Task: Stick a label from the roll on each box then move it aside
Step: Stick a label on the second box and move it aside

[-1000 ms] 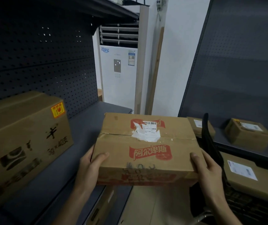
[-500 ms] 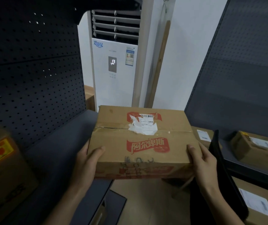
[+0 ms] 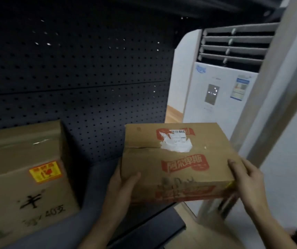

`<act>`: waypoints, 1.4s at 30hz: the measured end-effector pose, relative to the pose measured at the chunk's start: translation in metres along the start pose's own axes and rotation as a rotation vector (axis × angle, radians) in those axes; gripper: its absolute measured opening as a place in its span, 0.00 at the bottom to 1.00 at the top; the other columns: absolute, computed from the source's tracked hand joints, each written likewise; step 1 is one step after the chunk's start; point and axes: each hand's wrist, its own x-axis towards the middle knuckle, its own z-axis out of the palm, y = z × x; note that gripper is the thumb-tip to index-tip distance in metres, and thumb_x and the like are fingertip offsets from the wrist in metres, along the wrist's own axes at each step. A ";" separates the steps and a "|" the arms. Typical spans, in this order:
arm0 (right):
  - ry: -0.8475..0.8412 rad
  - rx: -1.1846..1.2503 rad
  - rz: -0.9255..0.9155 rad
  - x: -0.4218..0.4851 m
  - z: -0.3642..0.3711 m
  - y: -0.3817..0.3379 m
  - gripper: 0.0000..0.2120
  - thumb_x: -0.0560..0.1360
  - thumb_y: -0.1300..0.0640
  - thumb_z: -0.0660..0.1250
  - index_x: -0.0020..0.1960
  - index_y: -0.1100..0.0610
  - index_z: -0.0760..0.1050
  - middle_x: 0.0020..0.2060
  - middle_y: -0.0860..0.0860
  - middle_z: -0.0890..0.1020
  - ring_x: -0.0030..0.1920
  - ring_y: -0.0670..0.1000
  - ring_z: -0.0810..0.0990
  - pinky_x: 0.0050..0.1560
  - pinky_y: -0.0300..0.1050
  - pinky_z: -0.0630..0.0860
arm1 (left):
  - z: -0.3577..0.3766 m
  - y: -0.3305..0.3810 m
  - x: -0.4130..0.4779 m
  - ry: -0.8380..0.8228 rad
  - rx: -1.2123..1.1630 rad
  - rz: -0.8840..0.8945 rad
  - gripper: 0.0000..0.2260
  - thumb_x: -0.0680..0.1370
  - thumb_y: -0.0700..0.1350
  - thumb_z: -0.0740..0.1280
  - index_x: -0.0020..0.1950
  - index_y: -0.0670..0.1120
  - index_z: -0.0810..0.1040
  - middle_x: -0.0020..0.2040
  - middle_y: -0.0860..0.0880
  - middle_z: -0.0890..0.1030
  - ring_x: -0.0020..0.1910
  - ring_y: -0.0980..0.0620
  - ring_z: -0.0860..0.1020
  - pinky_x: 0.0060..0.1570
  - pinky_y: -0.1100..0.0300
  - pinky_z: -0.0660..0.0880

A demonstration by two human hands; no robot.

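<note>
One brown cardboard box, printed with red banners and with a torn white barcode label over its top seam, is held at the dark shelf's front edge, right of a bigger carton. The left hand clasps its left side with the thumb on top, and the right hand grips its near right corner.
</note>
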 end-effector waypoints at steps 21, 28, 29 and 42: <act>-0.537 0.007 0.008 0.084 0.158 0.036 0.16 0.80 0.52 0.65 0.65 0.56 0.78 0.52 0.56 0.84 0.50 0.58 0.82 0.52 0.58 0.80 | -0.046 -0.036 0.014 0.407 -0.068 -0.024 0.26 0.80 0.39 0.66 0.76 0.53 0.66 0.63 0.54 0.82 0.60 0.57 0.80 0.57 0.65 0.77; -0.515 -0.081 -0.010 0.083 0.163 0.038 0.17 0.81 0.51 0.63 0.67 0.56 0.75 0.52 0.54 0.81 0.50 0.56 0.80 0.51 0.54 0.78 | -0.050 -0.035 0.022 0.378 -0.032 0.013 0.25 0.79 0.45 0.65 0.77 0.54 0.66 0.63 0.55 0.82 0.63 0.55 0.79 0.63 0.58 0.74; -0.514 -0.087 -0.010 0.083 0.163 0.038 0.17 0.81 0.51 0.63 0.67 0.56 0.75 0.52 0.54 0.81 0.50 0.56 0.80 0.51 0.53 0.78 | -0.050 -0.035 0.022 0.373 -0.022 0.018 0.25 0.79 0.45 0.65 0.77 0.53 0.66 0.63 0.55 0.82 0.63 0.55 0.79 0.62 0.60 0.75; -0.602 -0.214 -0.041 0.082 0.152 0.017 0.19 0.82 0.49 0.61 0.70 0.55 0.73 0.53 0.52 0.80 0.43 0.44 0.76 0.41 0.39 0.71 | -0.054 -0.020 0.023 0.402 0.187 -0.037 0.17 0.80 0.42 0.67 0.67 0.53 0.74 0.57 0.55 0.84 0.57 0.56 0.82 0.55 0.62 0.77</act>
